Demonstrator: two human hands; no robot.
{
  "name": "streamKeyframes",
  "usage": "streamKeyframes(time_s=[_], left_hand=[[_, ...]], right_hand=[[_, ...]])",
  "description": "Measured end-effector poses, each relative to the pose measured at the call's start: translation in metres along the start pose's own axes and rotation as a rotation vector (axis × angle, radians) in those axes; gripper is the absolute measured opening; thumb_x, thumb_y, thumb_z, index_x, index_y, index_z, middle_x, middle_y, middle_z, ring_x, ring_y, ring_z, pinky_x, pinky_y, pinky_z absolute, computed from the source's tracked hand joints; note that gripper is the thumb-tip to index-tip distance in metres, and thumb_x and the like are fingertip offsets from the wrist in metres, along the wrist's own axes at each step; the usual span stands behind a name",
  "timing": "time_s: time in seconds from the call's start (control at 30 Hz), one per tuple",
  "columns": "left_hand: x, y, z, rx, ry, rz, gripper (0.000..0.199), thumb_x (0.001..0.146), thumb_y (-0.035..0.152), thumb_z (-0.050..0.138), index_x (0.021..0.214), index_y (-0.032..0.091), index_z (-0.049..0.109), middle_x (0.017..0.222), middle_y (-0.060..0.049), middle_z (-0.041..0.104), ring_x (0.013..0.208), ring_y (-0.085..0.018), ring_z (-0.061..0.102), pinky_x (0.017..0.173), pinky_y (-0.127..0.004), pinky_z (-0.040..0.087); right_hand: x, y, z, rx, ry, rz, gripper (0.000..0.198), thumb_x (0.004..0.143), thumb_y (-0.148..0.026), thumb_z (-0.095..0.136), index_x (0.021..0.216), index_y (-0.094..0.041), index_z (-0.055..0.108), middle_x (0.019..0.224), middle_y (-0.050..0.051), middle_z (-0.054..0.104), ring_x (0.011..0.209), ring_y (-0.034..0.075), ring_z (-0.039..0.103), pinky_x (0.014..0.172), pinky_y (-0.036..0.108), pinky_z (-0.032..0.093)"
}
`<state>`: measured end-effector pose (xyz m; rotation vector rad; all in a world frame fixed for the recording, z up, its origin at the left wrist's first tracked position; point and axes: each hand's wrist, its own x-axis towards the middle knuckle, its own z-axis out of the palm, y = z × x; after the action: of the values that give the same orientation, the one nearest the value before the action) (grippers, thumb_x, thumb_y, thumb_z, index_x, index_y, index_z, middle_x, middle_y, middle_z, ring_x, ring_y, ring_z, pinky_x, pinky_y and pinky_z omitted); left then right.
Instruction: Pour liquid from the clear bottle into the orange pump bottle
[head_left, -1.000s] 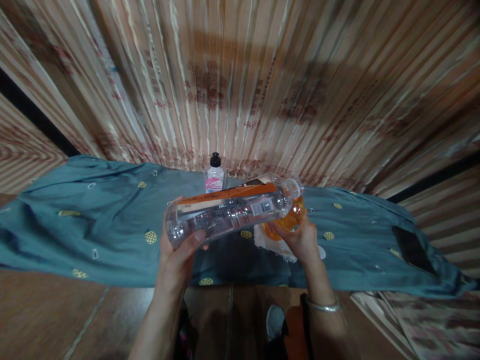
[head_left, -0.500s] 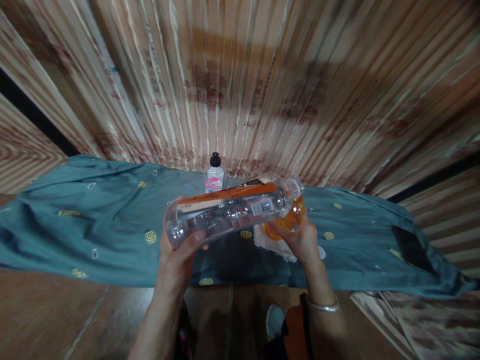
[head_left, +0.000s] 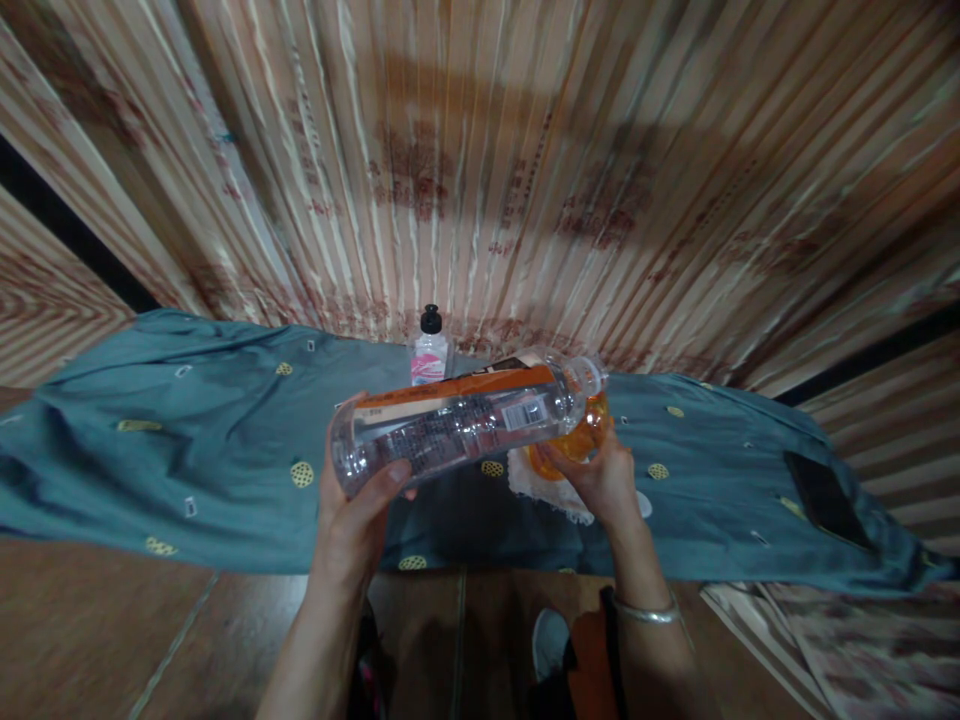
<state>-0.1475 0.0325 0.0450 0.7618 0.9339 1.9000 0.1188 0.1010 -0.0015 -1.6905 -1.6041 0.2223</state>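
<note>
A large clear plastic bottle (head_left: 457, 420) with an orange and cream label lies almost level in the air, its mouth at the right and slightly raised. My left hand (head_left: 360, 520) is wrapped round its base, thumb on the near side. Under the bottle's neck is an orange container (head_left: 577, 440), see-through and partly hidden by the bottle. My right hand (head_left: 600, 480) grips this container from the near right side. Beneath it lies a white lace-edged cloth (head_left: 551, 492). Whether liquid runs between the two cannot be made out.
A small bottle (head_left: 430, 350) with a black cap and pink label stands behind the large bottle. A dark phone-like slab (head_left: 829, 500) lies at the right of the teal tablecloth (head_left: 240, 430). By my right wrist is a white round thing (head_left: 643, 504). A pleated curtain (head_left: 480, 180) hangs behind.
</note>
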Motion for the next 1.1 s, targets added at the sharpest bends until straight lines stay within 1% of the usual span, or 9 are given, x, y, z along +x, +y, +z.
streamKeyframes(time_s=[0.13, 0.27, 0.4, 0.57, 0.7, 0.87, 1.1], left_hand=[[-0.0018, 0.0008, 0.0023, -0.005, 0.007, -0.001, 0.068, 0.060, 0.027, 0.091, 0.124, 0.026, 0.068, 0.099, -0.001, 0.071, 0.068, -0.015, 0.062, 0.044, -0.022, 0.050], [-0.0023, 0.0018, 0.0027, 0.000, 0.005, -0.010, 0.066, 0.063, 0.025, 0.090, 0.125, 0.027, 0.067, 0.099, 0.000, 0.070, 0.067, -0.014, 0.061, 0.047, -0.022, 0.050], [0.0000, -0.0002, 0.0001, -0.005, -0.002, 0.001, 0.067, 0.060, 0.027, 0.092, 0.123, 0.027, 0.069, 0.101, -0.002, 0.071, 0.067, -0.015, 0.062, 0.043, -0.022, 0.050], [0.0022, -0.0026, -0.0013, -0.013, 0.007, 0.016, 0.069, 0.058, 0.028, 0.093, 0.123, 0.027, 0.069, 0.099, -0.002, 0.072, 0.067, -0.016, 0.063, 0.042, -0.022, 0.050], [0.0014, -0.0009, 0.0007, -0.010, 0.005, 0.016, 0.068, 0.056, 0.029, 0.094, 0.120, 0.026, 0.070, 0.097, -0.002, 0.072, 0.065, -0.015, 0.063, 0.041, -0.022, 0.051], [0.0002, 0.0000, 0.0010, -0.020, 0.004, 0.004, 0.065, 0.060, 0.026, 0.092, 0.122, 0.028, 0.070, 0.100, -0.001, 0.072, 0.067, -0.015, 0.062, 0.043, -0.021, 0.051], [0.0013, -0.0029, -0.0010, -0.014, -0.014, 0.016, 0.064, 0.062, 0.024, 0.091, 0.122, 0.028, 0.070, 0.098, -0.001, 0.072, 0.068, -0.015, 0.063, 0.043, -0.022, 0.051]], right_hand=[[-0.0005, -0.0003, -0.0006, -0.002, -0.005, -0.013, 0.079, 0.071, -0.070, 0.072, 0.126, -0.014, 0.065, 0.106, 0.016, 0.080, 0.092, 0.037, 0.077, 0.079, 0.047, 0.061], [-0.0006, 0.0001, -0.0004, 0.008, 0.002, -0.019, 0.076, 0.072, -0.069, 0.072, 0.125, -0.015, 0.065, 0.104, 0.016, 0.080, 0.090, 0.035, 0.077, 0.076, 0.045, 0.061], [-0.0004, -0.0005, -0.0006, -0.011, -0.002, -0.025, 0.074, 0.072, -0.068, 0.072, 0.123, -0.015, 0.065, 0.106, 0.017, 0.080, 0.090, 0.036, 0.077, 0.077, 0.046, 0.061], [-0.0005, -0.0017, -0.0007, -0.003, 0.005, -0.003, 0.078, 0.069, -0.070, 0.072, 0.121, -0.013, 0.066, 0.100, 0.017, 0.079, 0.086, 0.036, 0.077, 0.075, 0.046, 0.061], [-0.0008, -0.0008, -0.0001, 0.001, 0.012, -0.016, 0.075, 0.071, -0.070, 0.072, 0.121, -0.015, 0.067, 0.100, 0.016, 0.080, 0.086, 0.035, 0.078, 0.074, 0.045, 0.061], [-0.0004, 0.0021, 0.0011, -0.024, 0.021, -0.020, 0.076, 0.070, -0.069, 0.074, 0.122, -0.015, 0.066, 0.100, 0.016, 0.080, 0.085, 0.036, 0.078, 0.073, 0.046, 0.061], [-0.0002, 0.0016, 0.0009, -0.012, 0.014, -0.001, 0.077, 0.069, -0.072, 0.074, 0.122, -0.016, 0.066, 0.100, 0.015, 0.080, 0.087, 0.036, 0.078, 0.076, 0.047, 0.062]])
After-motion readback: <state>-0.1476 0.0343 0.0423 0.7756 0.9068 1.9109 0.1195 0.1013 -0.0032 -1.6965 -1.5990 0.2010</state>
